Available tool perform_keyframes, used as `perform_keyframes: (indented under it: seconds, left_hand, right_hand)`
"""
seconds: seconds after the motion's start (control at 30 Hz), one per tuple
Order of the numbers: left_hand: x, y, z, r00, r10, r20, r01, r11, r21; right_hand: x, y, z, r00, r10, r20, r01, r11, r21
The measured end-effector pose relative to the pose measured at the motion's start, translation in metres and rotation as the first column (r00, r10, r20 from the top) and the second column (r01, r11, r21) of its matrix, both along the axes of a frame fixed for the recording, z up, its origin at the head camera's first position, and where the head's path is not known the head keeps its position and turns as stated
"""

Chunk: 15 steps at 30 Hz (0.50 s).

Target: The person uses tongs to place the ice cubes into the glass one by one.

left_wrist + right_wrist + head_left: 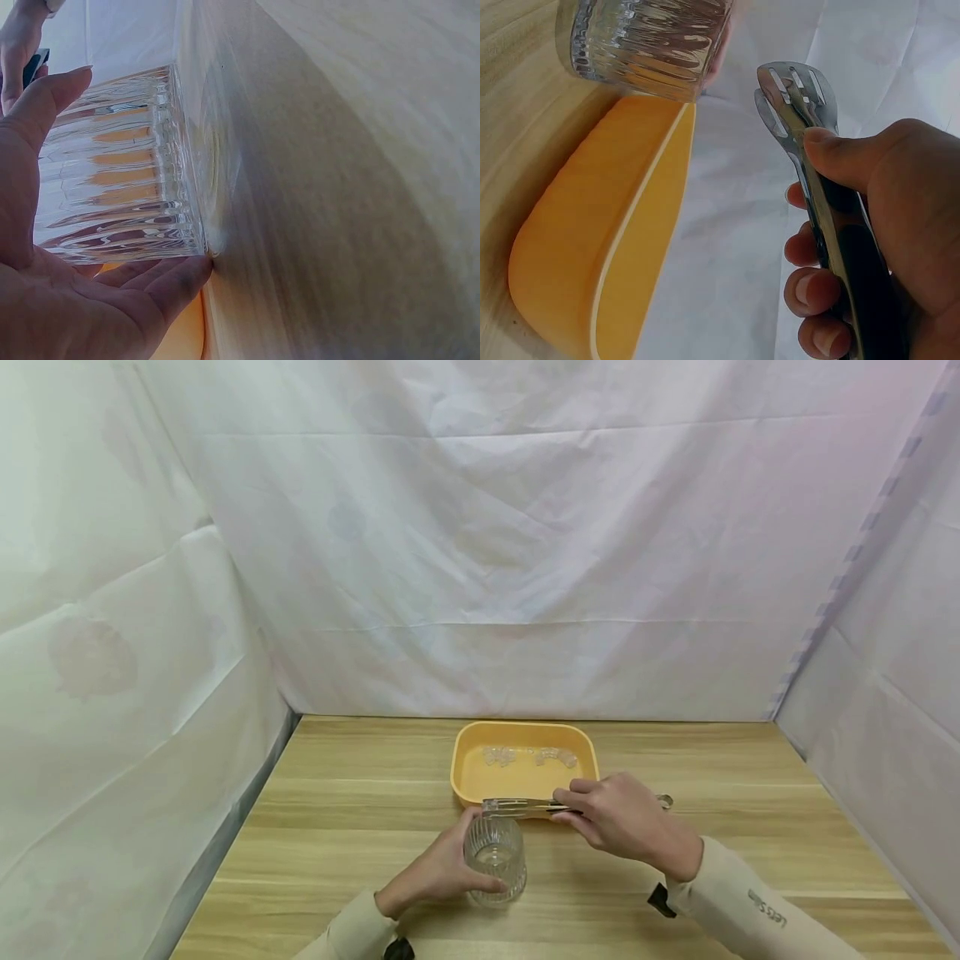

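Note:
My left hand (448,864) holds a clear ribbed drinking glass (504,878) that stands upright on the table, thumb on the near side and fingers round the far side. In the left wrist view the glass (127,172) shows its ridged wall, with a fingertip at its base. Metal tongs (525,807) with black grips are held in my right hand (622,818). Their slotted heads (799,90) are close together in the right wrist view, over the glass's far rim in the head view. A small clear piece (490,807) shows at their tips.
Just beyond the glass sits a yellow-orange tray (459,772), with several clear ice-like pieces (500,756) along its far side. The wood-grain table (360,793) is bounded by white cloth (525,568) at the back and both sides.

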<state>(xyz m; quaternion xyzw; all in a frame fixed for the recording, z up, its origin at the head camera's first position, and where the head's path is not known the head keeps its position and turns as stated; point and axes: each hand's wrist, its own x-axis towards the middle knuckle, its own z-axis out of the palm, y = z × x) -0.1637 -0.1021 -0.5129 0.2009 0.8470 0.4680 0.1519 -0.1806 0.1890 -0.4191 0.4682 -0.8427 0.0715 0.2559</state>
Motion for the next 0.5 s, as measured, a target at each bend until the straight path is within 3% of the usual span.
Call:
perform_keyframes:
  seconds: [0.5]
  left_hand:
    - [-0.0009,0.0005,-0.0008,1.0,0.0,-0.001,0.0,1.0,-0.008]
  right_hand:
    - [0.0031,-0.0017,-0.005,0.999,-0.002,0.047,0.001,1.0,0.008]
